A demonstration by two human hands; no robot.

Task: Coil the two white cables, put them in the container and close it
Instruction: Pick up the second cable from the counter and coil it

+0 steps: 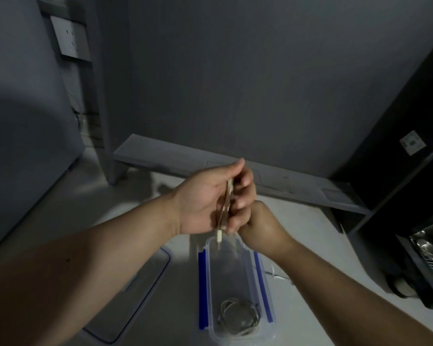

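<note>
Hands: my left hand [205, 203] and right hand [258, 226] meet at frame centre, fingers clamped on a white cable [226, 208], its plug hanging below.
Container [263, 278]: open on the counter [180, 283], lower centre; second coiled cable [238, 318] inside.
Lid [145, 290]: lower left.

Above the clear container [235, 283], both hands pinch a white cable [226, 208] (its plug hangs down); another coiled cable [238, 318] lies inside it.
</note>
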